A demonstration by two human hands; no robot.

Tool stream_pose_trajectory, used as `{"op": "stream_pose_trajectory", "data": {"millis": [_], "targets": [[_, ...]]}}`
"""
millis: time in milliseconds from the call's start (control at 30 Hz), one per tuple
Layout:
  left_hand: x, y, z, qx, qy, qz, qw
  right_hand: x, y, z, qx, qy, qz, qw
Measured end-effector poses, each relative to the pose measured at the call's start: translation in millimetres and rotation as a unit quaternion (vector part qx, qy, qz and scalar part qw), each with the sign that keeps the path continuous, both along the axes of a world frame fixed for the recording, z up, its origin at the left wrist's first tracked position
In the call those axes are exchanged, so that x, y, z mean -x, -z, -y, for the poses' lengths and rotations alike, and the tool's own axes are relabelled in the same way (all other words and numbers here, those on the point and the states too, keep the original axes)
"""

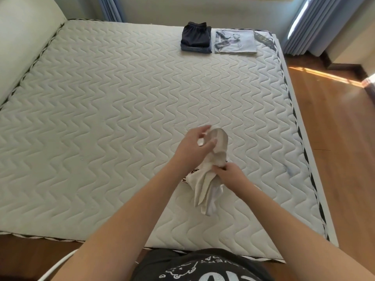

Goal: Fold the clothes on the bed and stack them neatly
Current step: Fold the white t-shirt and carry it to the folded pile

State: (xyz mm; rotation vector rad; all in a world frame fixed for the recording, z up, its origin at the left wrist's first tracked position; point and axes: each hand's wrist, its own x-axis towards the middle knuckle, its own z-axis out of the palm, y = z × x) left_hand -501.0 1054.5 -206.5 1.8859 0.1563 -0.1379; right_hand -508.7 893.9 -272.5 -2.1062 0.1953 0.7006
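A pair of pale beige socks (pixel 218 147) is held above the middle of the quilted mattress (pixel 113 110). My left hand (pixel 193 147) holds the toe end, thumb and fingers around it. At the cuff end my right hand (pixel 230 174) pinches the socks, whose loose cuffs (pixel 205 191) hang below. A white cloth with dark print (pixel 191 176) shows just under the hands. At the far edge lie a folded dark stack (pixel 195 38) and a folded light blue printed shirt (pixel 236 41).
The mattress's right edge (pixel 300 126) borders a wooden floor (pixel 341 138). Blue curtains (pixel 304 25) hang at the back right. A padded headboard (pixel 26 37) rises at the left. A white cable (pixel 58 266) runs on the floor near me.
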Motion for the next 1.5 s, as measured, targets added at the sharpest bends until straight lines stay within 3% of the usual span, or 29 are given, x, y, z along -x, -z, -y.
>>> {"op": "stream_pose_trajectory", "data": {"millis": [67,133,267,400,600,767,933,1033,1133,1200,1267,1400,1500], "targets": [[12.1,17.3,-10.1,-0.064,-0.07,0.08,0.992,-0.7,-3.0,7.1,-0.102,0.059,-0.021,0.993],[25.4,40.5,-17.9,-0.114,-0.072,0.059,0.989,-1.5,-5.3,9.9,-0.161,0.086,-0.034,0.983],[50.0,76.6,-15.9,-0.123,0.126,-0.059,0.983,-4.3,-7.4,9.9,-0.248,0.12,-0.039,0.961],[50.0,85.0,-4.2,-0.07,0.12,-0.039,0.99,-5.5,-9.4,10.3,-0.294,0.105,-0.032,0.949],[33.3,78.7,-10.4,-0.173,0.133,0.063,0.974,-7.0,-12.4,21.0,-0.313,0.056,-0.045,0.947],[16.2,72.3,-24.2,-0.167,-0.026,0.042,0.985,-8.7,-13.9,42.8,-0.183,-0.02,0.018,0.983],[-1.6,71.5,-64.8,-0.164,-0.171,0.052,0.97,-16.5,2.4,82.9,0.03,0.034,0.097,0.994],[1.6,83.1,-96.0,-0.205,-0.172,0.021,0.963,-14.3,19.7,109.5,0.168,0.016,0.087,0.982],[16.0,102.6,-123.3,-0.265,-0.114,-0.052,0.956,-2.5,37.8,122.9,0.26,-0.029,0.06,0.963],[32.5,120.4,-138.6,-0.282,-0.087,-0.102,0.95,9.5,45.5,123.5,0.286,-0.027,0.035,0.957],[55.0,138.4,-150.9,-0.234,-0.127,-0.151,0.952,23.9,55.3,125.4,0.285,0.0,0.002,0.959],[97.7,173.2,-176.4,-0.191,-0.208,-0.237,0.929,56.6,77.1,125.7,0.204,0.049,-0.039,0.977],[121.7,192.1,-188.8,-0.174,-0.2,-0.299,0.917,82.2,98.6,119.8,0.151,0.05,-0.086,0.984]]}}
